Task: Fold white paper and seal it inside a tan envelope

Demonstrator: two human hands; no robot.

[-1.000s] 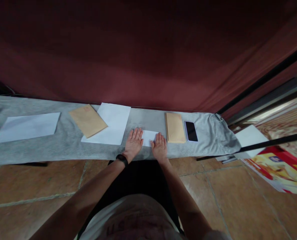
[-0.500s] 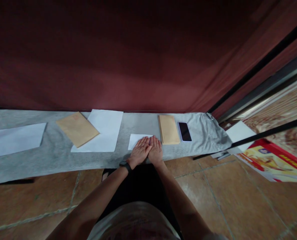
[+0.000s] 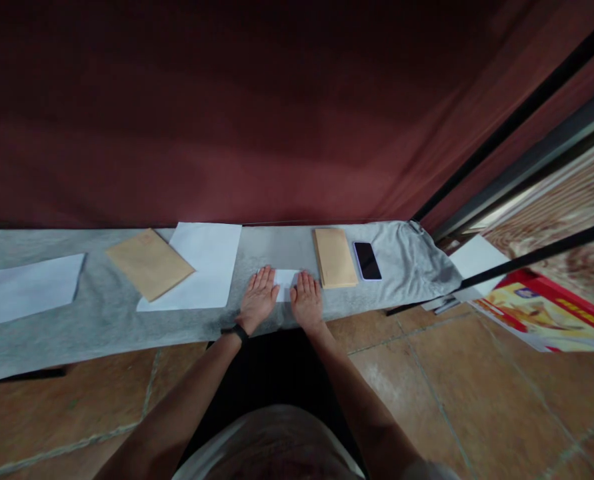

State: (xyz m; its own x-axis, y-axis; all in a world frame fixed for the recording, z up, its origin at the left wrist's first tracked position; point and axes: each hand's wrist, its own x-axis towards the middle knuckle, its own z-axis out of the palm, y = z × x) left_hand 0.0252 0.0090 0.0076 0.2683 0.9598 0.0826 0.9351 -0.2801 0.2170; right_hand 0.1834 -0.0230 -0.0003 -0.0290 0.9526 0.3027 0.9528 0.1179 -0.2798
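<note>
A small white folded-looking piece of paper (image 3: 285,283) lies on the grey cloth in front of me. My left hand (image 3: 259,297) rests flat over its left end, fingers stretched out and pointing away from me. Over the right end lies my right hand (image 3: 307,298), also flat, with its fingers extended. The middle of the paper shows between the two hands; both ends are covered. Just beyond the right hand's fingers is a stack of brown envelopes (image 3: 335,259).
A phone (image 3: 367,261) lies right of the envelopes. To the left, a brown envelope (image 3: 150,265) overlaps large white sheets (image 3: 211,263); more white paper (image 3: 27,288) sits farther left. The grey cloth-covered table (image 3: 107,320) is narrow, with a dark red curtain (image 3: 277,133) behind. A colourful box (image 3: 547,310) stands at right.
My hands have moved apart, from side by side on the paper's right part to its two ends. The left hand slid left, uncovering the middle. The view shifted slightly.
</note>
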